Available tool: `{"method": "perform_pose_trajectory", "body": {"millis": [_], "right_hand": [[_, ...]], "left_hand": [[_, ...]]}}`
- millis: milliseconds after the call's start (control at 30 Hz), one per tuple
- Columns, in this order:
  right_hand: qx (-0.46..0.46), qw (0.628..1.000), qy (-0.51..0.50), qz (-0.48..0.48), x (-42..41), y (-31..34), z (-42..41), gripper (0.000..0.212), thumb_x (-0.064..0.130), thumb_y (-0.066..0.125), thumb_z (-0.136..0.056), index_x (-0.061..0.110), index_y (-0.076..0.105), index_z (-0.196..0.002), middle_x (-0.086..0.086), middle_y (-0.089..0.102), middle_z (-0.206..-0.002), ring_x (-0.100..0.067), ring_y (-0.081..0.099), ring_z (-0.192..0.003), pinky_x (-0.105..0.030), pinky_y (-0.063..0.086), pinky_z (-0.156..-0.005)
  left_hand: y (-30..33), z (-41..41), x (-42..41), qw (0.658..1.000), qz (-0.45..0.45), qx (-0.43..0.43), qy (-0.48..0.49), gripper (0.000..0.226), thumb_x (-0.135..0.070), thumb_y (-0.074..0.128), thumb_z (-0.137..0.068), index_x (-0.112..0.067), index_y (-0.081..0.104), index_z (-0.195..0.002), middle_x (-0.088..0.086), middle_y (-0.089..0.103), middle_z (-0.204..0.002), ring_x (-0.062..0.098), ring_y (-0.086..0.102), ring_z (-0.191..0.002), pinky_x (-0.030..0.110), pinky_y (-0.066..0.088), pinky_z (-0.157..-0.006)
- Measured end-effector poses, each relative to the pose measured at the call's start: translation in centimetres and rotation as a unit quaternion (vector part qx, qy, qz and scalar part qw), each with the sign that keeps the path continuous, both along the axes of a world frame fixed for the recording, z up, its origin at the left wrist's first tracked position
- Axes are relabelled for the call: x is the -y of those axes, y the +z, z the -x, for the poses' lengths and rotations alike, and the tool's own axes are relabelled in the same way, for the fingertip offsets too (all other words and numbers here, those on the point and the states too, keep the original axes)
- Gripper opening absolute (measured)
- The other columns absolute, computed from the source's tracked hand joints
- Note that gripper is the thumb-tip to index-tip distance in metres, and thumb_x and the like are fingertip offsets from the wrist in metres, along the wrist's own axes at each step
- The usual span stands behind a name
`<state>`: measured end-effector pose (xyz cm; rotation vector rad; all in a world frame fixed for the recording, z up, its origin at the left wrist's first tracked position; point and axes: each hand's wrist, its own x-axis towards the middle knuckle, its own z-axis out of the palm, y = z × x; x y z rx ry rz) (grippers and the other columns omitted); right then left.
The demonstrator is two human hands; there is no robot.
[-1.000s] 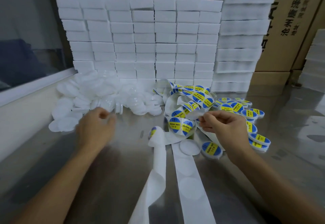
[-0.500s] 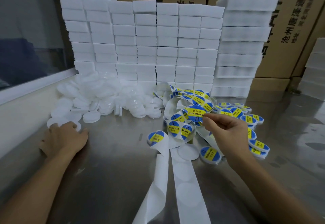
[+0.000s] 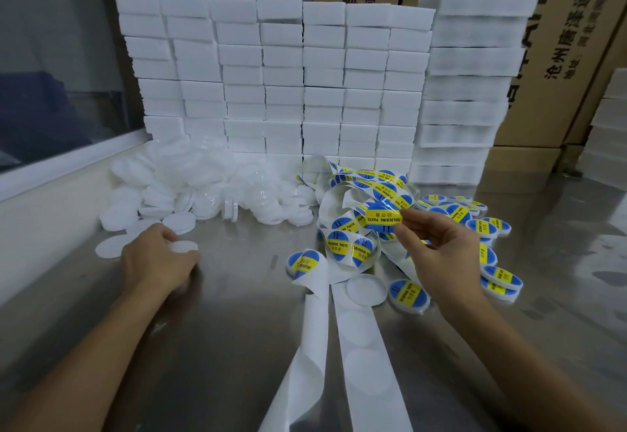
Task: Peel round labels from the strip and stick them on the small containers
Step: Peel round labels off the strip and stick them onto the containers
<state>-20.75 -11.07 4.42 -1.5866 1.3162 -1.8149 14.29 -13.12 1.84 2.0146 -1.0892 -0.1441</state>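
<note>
So, left hand (image 3: 159, 262): my fingers curl over a small round white plastic container (image 3: 184, 247) near the steel table's (image 3: 220, 346) left edge.
Handling: I judge it light and slippery; take it by the rim.
Right hand (image 3: 437, 251): I pinch a round blue-and-yellow label (image 3: 382, 215), lifted clear of the curled white strip (image 3: 342, 234) mid-table; thin, floppy, sticky, best held by its edge.
Around: unlabelled containers (image 3: 203, 190) back-left, foam blocks (image 3: 305, 75) behind, labelled containers (image 3: 488, 248) right, empty backing (image 3: 366, 357) trailing toward me.
</note>
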Motion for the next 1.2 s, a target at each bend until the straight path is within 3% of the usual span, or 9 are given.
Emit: {"method": "perform_pose_trajectory", "body": {"millis": [100, 267, 367, 500, 667, 867, 1000, 1100, 1200], "right_hand": [[-0.002, 1.0, 0.001, -0.004, 0.1, 0.0, 0.0, 0.021, 0.007, 0.075, -0.083, 0.027, 0.07, -0.082, 0.018, 0.072, -0.077, -0.001, 0.068, -0.074, -0.018, 0.056, -0.067], [-0.006, 1.0, 0.007, -0.021, -0.3, -0.2, -0.3, 0.008, 0.015, 0.074, -0.084, 0.022, 0.071, -0.085, 0.01, 0.071, -0.096, -0.007, 0.07, -0.084, -0.042, 0.059, -0.068], [-0.019, 1.0, 0.016, -0.017, -0.5, 0.0, -0.6, 0.009, 0.014, 0.075, -0.083, 0.022, 0.072, -0.083, 0.002, 0.061, -0.108, -0.005, 0.069, -0.082, -0.026, 0.057, -0.062], [0.002, 0.996, 0.072, -0.045, -1.1, 0.4, -1.2, 0.006, 0.011, 0.07, -0.087, 0.017, 0.068, -0.085, 0.002, 0.07, -0.085, -0.01, 0.065, -0.066, -0.023, 0.051, -0.056], [0.077, 0.978, 0.179, -0.077, -2.4, 0.8, -2.7, 0.02, 0.011, 0.072, -0.085, 0.013, 0.059, -0.099, -0.012, 0.073, -0.079, -0.018, 0.069, -0.068, -0.025, 0.053, -0.055], [0.123, 0.961, 0.23, -0.089, -2.7, 0.7, -3.6, 0.037, 0.007, 0.078, -0.077, 0.018, 0.053, -0.103, -0.009, 0.076, -0.086, -0.02, 0.071, -0.073, -0.024, 0.053, -0.06], [0.143, 0.954, 0.244, -0.1, -2.5, 0.7, -3.5, 0.05, 0.021, 0.083, -0.062, 0.021, 0.056, -0.103, -0.008, 0.076, -0.086, -0.018, 0.07, -0.07, -0.024, 0.055, -0.065], [0.152, 0.951, 0.246, -0.107, -2.4, 0.6, -3.4, 0.056, 0.029, 0.086, -0.054, 0.023, 0.057, -0.102, -0.01, 0.076, -0.087, -0.021, 0.068, -0.069, -0.027, 0.055, -0.067], [0.167, 0.952, 0.236, -0.098, -2.2, 0.7, -3.1, 0.053, 0.024, 0.085, -0.057, 0.021, 0.058, -0.102, -0.01, 0.076, -0.086, -0.021, 0.07, -0.069, -0.027, 0.057, -0.065]], "left_hand": [[0.3, 1.7, -0.2, 0.998, 0.024, -0.037, -0.037, 0.053, -0.023, 0.083, -0.067, -0.012, 0.06, -0.114, 0.012, 0.064, -0.116, 0.029, 0.057, -0.104, 0.033, 0.04, -0.08], [1.1, 5.1, -1.0, 0.987, 0.123, -0.027, -0.103, 0.048, -0.021, 0.084, -0.065, -0.021, 0.058, -0.105, 0.006, 0.063, -0.109, 0.023, 0.054, -0.095, 0.03, 0.042, -0.076], [2.2, 7.6, -1.9, 0.971, 0.198, 0.015, -0.134, 0.046, -0.018, 0.083, -0.062, -0.023, 0.06, -0.102, -0.002, 0.061, -0.096, 0.026, 0.056, -0.093, 0.026, 0.039, -0.072], [3.2, 11.2, -3.9, 0.911, 0.325, 0.087, -0.24, 0.047, -0.007, 0.084, -0.06, -0.017, 0.063, -0.101, -0.032, 0.049, -0.092, 0.022, 0.054, -0.085, 0.01, 0.037, -0.072], [2.9, 13.6, -5.4, 0.844, 0.366, 0.188, -0.343, 0.036, -0.01, 0.079, -0.065, -0.007, 0.062, -0.097, -0.002, 0.065, -0.112, 0.022, 0.054, -0.102, 0.02, 0.042, -0.09], [2.4, 14.2, -5.7, 0.826, 0.36, 0.213, -0.378, 0.03, -0.007, 0.079, -0.069, -0.005, 0.064, -0.096, 0.008, 0.065, -0.118, 0.025, 0.061, -0.108, 0.024, 0.045, -0.094], [2.5, 14.4, -5.9, 0.819, 0.352, 0.209, -0.402, 0.033, -0.006, 0.08, -0.07, -0.005, 0.064, -0.098, 0.007, 0.064, -0.121, 0.021, 0.06, -0.108, 0.02, 0.045, -0.093], [2.4, 14.6, -6.0, 0.834, 0.344, 0.146, -0.406, 0.041, -0.006, 0.082, -0.069, -0.007, 0.062, -0.105, 0.004, 0.064, -0.119, 0.014, 0.06, -0.108, 0.017, 0.048, -0.089], [2.9, 15.1, -6.1, 0.86, 0.292, -0.112, -0.403, 0.051, -0.002, 0.083, -0.069, -0.02, 0.058, -0.109, -0.004, 0.067, -0.111, 0.008, 0.068, -0.094, 0.017, 0.053, -0.08]]}}
